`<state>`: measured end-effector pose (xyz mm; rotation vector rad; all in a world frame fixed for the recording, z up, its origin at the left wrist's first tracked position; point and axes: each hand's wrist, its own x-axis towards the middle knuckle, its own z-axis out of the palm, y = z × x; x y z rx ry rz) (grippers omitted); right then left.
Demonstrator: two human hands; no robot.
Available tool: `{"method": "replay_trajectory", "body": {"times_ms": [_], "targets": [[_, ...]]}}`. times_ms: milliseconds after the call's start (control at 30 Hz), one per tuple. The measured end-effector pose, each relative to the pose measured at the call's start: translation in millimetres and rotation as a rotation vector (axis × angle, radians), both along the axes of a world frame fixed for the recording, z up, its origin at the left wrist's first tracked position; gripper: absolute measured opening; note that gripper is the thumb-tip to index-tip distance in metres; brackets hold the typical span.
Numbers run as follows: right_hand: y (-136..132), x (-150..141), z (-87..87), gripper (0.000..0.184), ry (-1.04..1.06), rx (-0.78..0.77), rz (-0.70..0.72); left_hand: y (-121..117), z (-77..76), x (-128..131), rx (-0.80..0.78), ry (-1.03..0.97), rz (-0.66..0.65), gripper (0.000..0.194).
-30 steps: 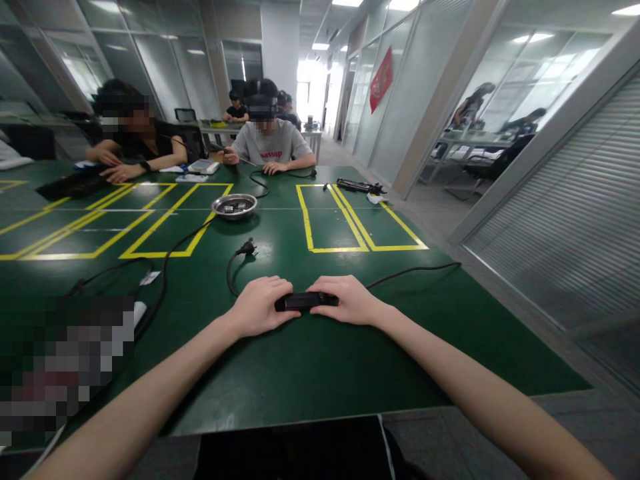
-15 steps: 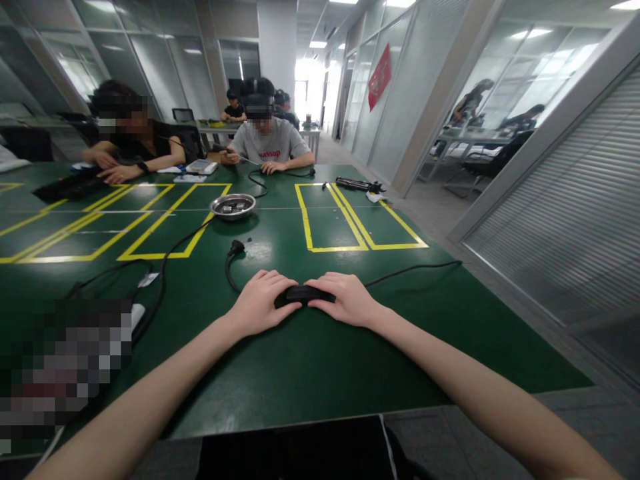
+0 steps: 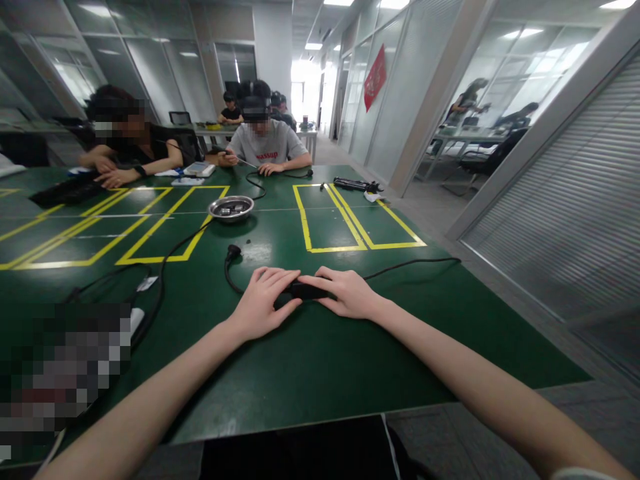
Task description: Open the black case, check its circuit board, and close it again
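Note:
A black power adapter [image 3: 311,291], long and narrow, lies on the green table between my hands. My left hand [image 3: 261,301] grips its left end, fingers over the far side and thumb on the near side. Around the right end is my right hand [image 3: 353,293], its forefinger reaching across the top toward the left fingertips. Both ends of the adapter are hidden under the hands. From the left a black cord leads to a plug [image 3: 233,253] on the table. A thin black cable [image 3: 413,263] runs off to the right.
A metal bowl [image 3: 231,209] with small metal parts stands ahead. Yellow tape marks rectangles on the table [image 3: 300,373]. A black folded tool-like item [image 3: 356,184] lies at the far right. Two co-workers sit opposite. A blurred-out item [image 3: 70,373] and cords lie at left.
My right hand's forefinger has stretched out over the adapter toward my left hand, and the left fingers have slid slightly further over it. The view has shifted a little.

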<state>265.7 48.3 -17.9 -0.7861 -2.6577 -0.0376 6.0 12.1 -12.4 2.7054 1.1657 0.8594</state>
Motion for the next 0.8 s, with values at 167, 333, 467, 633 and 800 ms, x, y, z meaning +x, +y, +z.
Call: {"method": "replay_trajectory", "body": {"times_ms": [167, 333, 467, 633, 800], "targets": [[31.4, 30.5, 1.9, 0.053, 0.273, -0.006, -0.454, -6.9, -4.7, 8.2, -0.030, 0.130, -0.137, 0.054], [56.9, 75.1, 13.5, 0.059, 0.540, 0.013, -0.896, -9.5, -6.4, 10.6, -0.181, 0.187, -0.217, 0.041], [62.1, 96.5, 15.4, 0.063, 0.579, -0.035, -1.089, -8.7, -5.9, 8.6, -0.192, 0.157, -0.219, 0.041], [62.9, 104.7, 6.1, 0.057, 0.385, -0.228, -1.254, -8.7, -5.9, 8.7, -0.209, 0.165, -0.210, 0.042], [65.3, 108.5, 0.3, 0.056, 0.304, -0.271, -1.166, -8.6, -5.6, 8.8, -0.206, 0.158, -0.216, 0.041]]}}
